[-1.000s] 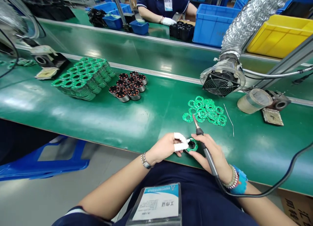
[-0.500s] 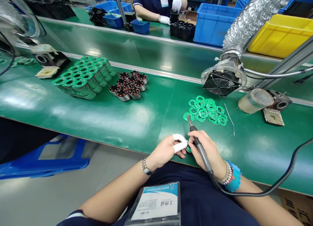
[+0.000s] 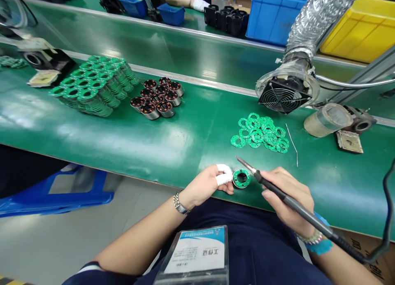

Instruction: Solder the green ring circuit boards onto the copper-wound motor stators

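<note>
Near the bench's front edge, my left hand (image 3: 212, 181), with white covers on its thumb and forefinger, grips the side of a motor stator with a ring-shaped green circuit board (image 3: 237, 184) on top. My right hand (image 3: 290, 196) is closed round the handle of a soldering iron (image 3: 279, 193). The iron's bare tip points up and left, above the ring board and apart from it. Beyond my hands lies a loose pile of green ring boards (image 3: 257, 135). A bent piece of solder wire (image 3: 292, 144) lies to the right of the pile.
Several copper-wound stators (image 3: 156, 99) stand left of centre, beside tall stacks of green boards (image 3: 92, 85). At the right are a fume fan (image 3: 282, 96), a cloudy jar (image 3: 327, 119) and an iron stand (image 3: 350, 141). A co-worker's gloved hand (image 3: 200, 4) shows across the bench.
My right hand has drawn back to the right, away from the stator, and the iron now slants lower. The ring board shows fully beside my left hand. The whole view has tilted downward.
</note>
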Demonstrator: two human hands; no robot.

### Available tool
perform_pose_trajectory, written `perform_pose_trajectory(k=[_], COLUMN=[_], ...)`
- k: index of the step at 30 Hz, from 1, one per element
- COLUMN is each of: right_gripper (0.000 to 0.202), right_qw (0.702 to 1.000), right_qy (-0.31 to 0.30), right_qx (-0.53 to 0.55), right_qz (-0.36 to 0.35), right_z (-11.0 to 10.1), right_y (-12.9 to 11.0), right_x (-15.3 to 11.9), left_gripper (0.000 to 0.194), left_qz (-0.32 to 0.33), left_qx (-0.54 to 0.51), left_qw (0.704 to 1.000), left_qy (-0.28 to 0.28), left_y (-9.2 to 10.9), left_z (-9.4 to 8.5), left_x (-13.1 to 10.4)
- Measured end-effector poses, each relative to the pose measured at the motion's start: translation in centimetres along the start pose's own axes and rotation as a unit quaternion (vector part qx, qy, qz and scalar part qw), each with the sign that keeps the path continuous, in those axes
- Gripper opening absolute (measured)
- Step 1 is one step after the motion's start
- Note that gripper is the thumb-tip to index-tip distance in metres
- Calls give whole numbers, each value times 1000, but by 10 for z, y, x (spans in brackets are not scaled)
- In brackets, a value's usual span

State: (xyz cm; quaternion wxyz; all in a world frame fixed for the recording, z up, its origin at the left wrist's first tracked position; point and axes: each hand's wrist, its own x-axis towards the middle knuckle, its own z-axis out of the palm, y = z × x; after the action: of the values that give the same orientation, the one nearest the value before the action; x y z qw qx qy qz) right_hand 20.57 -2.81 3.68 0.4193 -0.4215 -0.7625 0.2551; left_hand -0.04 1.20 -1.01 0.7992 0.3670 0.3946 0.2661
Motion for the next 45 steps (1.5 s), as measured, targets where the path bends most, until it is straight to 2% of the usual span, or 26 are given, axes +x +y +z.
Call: perform_pose_trajectory(k=[7,24,29,32,36,37,40,42,45], right_gripper=[22,23,27,24,26,27,27,29,30], right_qw=[998,998,999,996,964,957,954,965,981], right_qy=[-23,-37,-32,-86,-252,-276,-289,-254,-169], right_qx=[40,36,30,0,-34,-37,-44,-58,-95], right_qz=[46,37,17,-29,-78,-82,-64,-42,-20], right_z=[-9,-10,-12,-7,3,4,6,9,15], right_y=[-4,-7,0,11,24,26,27,27,26], right_x=[-2,1,4,14,34,37,36,26,9], left_gripper=[21,16,18,19,22,23,22,22,22], left_qz=[-10,2,2,4,9,11,15,24,72], left_qx=[11,3,3,-9,-5,0,69,174,344], left_qw=[1000,1000,1000,1000,1000,1000,997,984,936], left_qy=[-2,26,24,27,27,27,34,42,28], left_y=[0,0,0,0,1,1,2,2,-2], left_z=[-2,2,2,3,4,3,3,4,7], left_x=[1,0,-1,-1,0,0,-3,-8,-13])
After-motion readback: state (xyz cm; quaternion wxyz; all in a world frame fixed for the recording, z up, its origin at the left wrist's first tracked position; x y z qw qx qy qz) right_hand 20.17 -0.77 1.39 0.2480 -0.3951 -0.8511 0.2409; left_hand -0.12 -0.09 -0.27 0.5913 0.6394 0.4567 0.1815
